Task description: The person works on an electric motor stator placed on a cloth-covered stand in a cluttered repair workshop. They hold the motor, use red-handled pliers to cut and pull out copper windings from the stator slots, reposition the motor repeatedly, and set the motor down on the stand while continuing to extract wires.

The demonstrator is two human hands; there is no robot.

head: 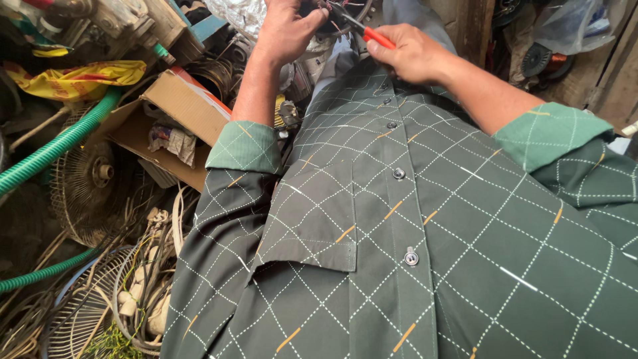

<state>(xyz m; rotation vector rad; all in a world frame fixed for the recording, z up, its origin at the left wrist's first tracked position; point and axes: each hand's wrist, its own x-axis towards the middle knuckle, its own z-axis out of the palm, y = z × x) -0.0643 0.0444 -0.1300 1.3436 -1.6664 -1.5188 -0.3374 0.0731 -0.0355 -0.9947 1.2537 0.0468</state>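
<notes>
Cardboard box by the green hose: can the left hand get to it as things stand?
Probably yes. The left hand is up at the wires, fingers busy there, but the cardboard box lies open just beside that forearm with nothing between. It would have to let go of the wires first.

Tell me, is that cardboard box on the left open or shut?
Open. The cardboard box lies with its flaps spread wide, and crumpled paper shows inside it.
</notes>
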